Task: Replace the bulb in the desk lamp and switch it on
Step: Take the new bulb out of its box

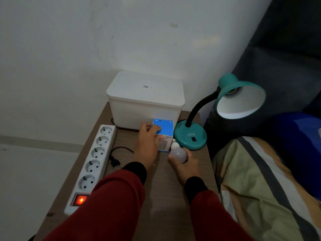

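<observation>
A teal desk lamp stands at the table's back right, its black neck curving up to a shade that faces me; the socket inside looks bare and the lamp is unlit. My left hand grips a blue and white bulb box standing upright just left of the lamp base. My right hand holds a white bulb, its screw base pointing up and away toward the box. The lamp's black plug lies loose on the table, out of the power strip.
A white power strip with several sockets and a glowing red switch runs along the wooden table's left edge. A white lidded box sits at the back against the wall. A bed with a striped blanket borders the right.
</observation>
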Tool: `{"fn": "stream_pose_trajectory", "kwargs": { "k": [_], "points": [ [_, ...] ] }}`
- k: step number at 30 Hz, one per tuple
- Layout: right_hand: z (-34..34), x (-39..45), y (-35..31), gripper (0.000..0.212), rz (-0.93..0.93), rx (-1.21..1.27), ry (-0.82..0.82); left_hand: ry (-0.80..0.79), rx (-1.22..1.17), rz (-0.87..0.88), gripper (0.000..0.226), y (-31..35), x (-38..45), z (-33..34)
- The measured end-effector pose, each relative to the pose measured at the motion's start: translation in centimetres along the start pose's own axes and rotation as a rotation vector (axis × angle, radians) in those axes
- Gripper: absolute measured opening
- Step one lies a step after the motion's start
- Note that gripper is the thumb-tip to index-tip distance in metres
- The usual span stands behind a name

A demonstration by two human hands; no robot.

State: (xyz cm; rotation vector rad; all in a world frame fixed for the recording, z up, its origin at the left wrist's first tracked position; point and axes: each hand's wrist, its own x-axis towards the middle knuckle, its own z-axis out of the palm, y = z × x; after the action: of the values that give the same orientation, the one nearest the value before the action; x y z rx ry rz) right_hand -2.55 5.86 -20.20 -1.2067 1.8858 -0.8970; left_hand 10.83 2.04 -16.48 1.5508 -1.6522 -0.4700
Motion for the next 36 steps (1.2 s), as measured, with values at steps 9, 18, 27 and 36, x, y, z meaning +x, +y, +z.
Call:
{"fn": "stream_pose_trajectory", "kwargs": {
  "k": [9, 18, 27, 36],
  "points": [
    [-1.0, 0.4, -2.5, 0.064, -0.212, -0.116, 0.216, 0.015, -0.018, -0.047, 0.04, -0.2, 0.0, -0.2],
    [0.3, 0.1, -5.8, 0.05, -0.288, 0.079, 0.15, 0.027, -0.07, -0.131, 0.044, 0.2, 0.1, 0.2],
    [0.3, -0.4, -7.1, 0.055, -0.286, 0.235, 0.056, 0.148, -0.121, -0.195, 0.047, 0.8, 0.0, 1.1],
    [-0.1, -0.2, -6.3, 0.027, -0.443, -0.083, 0.117, 0.158, -0.256, -0.241, 0.055, 0.8, -0.3, 0.8]
  ]
}}
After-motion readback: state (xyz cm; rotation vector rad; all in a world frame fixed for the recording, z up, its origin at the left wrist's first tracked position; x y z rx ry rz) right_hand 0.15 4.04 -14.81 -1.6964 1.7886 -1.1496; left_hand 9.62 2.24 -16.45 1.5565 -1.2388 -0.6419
